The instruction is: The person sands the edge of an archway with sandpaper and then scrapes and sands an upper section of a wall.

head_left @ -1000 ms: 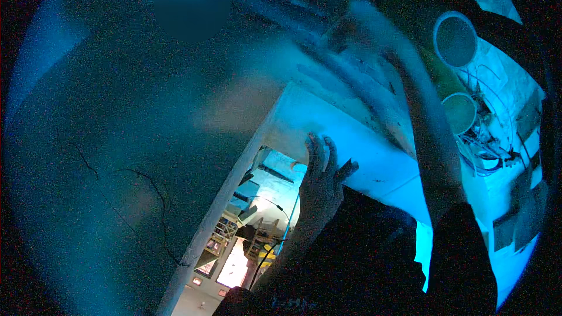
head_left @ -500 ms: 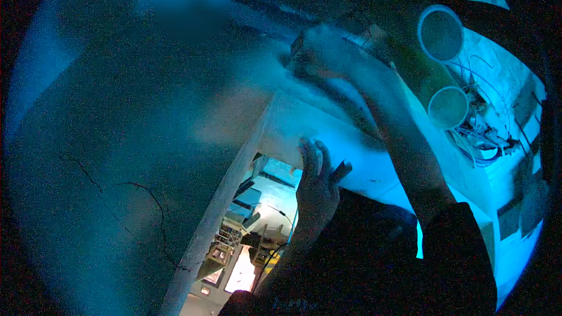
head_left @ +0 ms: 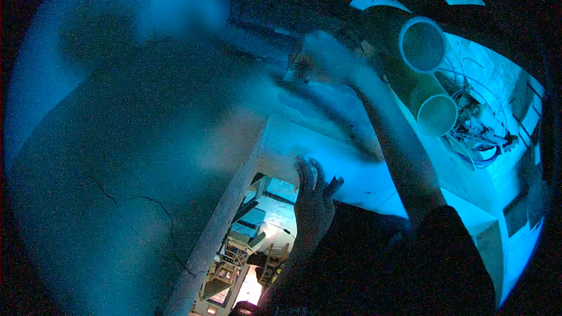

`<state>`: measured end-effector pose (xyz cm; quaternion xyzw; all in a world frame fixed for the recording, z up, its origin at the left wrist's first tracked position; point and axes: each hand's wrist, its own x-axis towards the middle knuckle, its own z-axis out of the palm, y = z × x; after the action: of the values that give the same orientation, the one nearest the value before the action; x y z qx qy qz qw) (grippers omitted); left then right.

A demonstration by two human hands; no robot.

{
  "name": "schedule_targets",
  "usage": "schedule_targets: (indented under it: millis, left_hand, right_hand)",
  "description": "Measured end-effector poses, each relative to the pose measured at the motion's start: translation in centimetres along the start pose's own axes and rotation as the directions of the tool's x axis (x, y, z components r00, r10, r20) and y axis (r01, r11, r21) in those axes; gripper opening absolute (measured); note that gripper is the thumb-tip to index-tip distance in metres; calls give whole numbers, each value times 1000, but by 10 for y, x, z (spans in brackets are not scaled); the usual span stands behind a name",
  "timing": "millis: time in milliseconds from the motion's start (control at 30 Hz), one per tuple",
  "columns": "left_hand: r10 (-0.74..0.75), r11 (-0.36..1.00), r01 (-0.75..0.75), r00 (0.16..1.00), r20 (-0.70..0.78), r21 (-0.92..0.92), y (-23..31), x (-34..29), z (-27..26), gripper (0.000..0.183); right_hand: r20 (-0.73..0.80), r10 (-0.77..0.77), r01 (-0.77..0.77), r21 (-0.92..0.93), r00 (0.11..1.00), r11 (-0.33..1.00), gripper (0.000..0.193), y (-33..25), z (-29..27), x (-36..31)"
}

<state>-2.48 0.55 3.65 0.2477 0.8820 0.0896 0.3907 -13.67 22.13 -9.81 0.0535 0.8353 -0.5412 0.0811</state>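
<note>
Everything is dim and blue-lit. My right hand is closed in a fist at the pale surface above the ledge, with its forearm reaching up from the lower right. A small dark shape shows at its left side, but I cannot make out what it holds. Below it, my left hand is open, fingers stretched up and thumb apart, with the fingertips against the lower part of the pale ledge. Shadows of the right hand and arm fall on the ledge.
To the right, two round open-ended tubes stick out, with a tangle of wires beside them. A large wall with thin cracks fills the left. Through a gap below, a room with a cable, a ladder-like frame and a bright opening shows.
The view has shifted slightly. My right fist has turned a little at the wrist and stays at the surface. My left hand keeps its place on the ledge.
</note>
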Motion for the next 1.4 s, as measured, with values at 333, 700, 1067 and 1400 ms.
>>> schedule_targets:
  millis: [333,700,1067,1400]
  left_hand:
    - [-32,999,32,999,-11,-10,-4,-3,6,54]
    - [127,977,-135,990,59,164,-3,-8,4,38]
    - [4,995,-8,999,38,99,-1,-5,16,46]
    - [21,973,-40,996,85,228,-6,-5,37,58]
  right_hand:
    - [23,51,-50,-33,998,998,13,18,12,-1]
    - [88,115,-128,165,990,978,11,22,18,6]
    - [-51,52,-53,-12,997,999,15,32,11,-5]
    - [119,57,-30,-215,991,976,14,64,108,-64]
